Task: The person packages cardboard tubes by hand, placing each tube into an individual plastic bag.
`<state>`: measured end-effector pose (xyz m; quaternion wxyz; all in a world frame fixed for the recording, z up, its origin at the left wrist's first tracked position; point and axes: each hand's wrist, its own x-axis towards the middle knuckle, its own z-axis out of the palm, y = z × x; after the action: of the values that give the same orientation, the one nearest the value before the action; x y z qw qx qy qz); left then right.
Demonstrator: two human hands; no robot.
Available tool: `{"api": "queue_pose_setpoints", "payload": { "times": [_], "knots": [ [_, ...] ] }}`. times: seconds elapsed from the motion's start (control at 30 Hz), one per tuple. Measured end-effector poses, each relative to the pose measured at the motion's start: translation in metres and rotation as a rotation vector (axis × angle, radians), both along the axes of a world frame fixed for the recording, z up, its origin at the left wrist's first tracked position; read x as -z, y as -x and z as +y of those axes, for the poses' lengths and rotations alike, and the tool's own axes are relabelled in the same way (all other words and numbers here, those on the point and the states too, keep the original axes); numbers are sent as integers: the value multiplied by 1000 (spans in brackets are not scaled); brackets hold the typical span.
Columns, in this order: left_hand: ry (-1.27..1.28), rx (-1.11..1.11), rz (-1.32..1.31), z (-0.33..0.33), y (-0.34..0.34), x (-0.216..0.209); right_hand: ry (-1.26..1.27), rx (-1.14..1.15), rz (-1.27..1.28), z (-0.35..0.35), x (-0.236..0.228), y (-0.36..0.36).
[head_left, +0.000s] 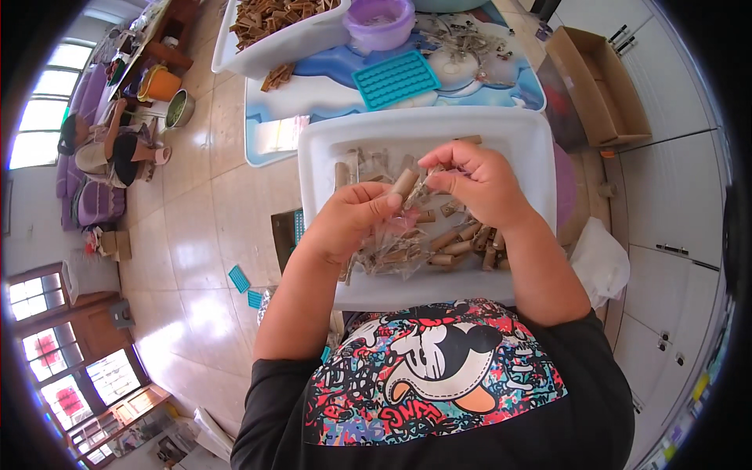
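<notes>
My left hand (350, 217) pinches a small brown cylinder (404, 182) between thumb and fingers. Close against it, my right hand (479, 186) has its thumb and fingertips closed on a small shiny piece (416, 192), perhaps in see-through film; its exact kind is too small to tell. Both hands are above a white plastic tub (427, 123) in front of me. Inside the tub lie many more brown cylinders (443, 240), some loose and some among crinkled see-through plastic bags (392, 257). My hands hide part of the contents.
Beyond the tub, a blue patterned table holds a teal ridged tray (396, 79), a purple basin (379, 23), a white bin (290, 48) of brown pieces and small metallic parts (470, 47). A cardboard box (599, 86) stands right. At far left a person (117, 149) sits by a pot (180, 109).
</notes>
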<state>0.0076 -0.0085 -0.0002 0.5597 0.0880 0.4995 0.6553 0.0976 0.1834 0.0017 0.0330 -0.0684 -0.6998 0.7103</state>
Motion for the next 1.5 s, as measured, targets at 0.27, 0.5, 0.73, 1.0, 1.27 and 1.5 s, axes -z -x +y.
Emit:
{"api": "queue_pose_setpoints", "payload": {
  "times": [0.27, 0.5, 0.73, 1.0, 1.27, 1.5],
  "knots": [
    [-53, -2, -92, -3, 3, -3, 140, 43, 13, 2, -1, 1],
    [-111, -32, -181, -6, 3, -1, 138, 44, -95, 4, 2, 3],
    [-108, -15, -145, -7, 5, -1, 130, 111, -71, 4, 2, 3],
    [-90, -40, -145, -9, 5, -1, 370, 101, -129, 2, 5, 3],
    [-114, 10, -174, -10, 11, 1, 87, 62, -64, 2, 5, 3],
    [-54, 58, -111, -6, 10, -1, 50, 7, -56, -8, 5, 1]
  ]
}}
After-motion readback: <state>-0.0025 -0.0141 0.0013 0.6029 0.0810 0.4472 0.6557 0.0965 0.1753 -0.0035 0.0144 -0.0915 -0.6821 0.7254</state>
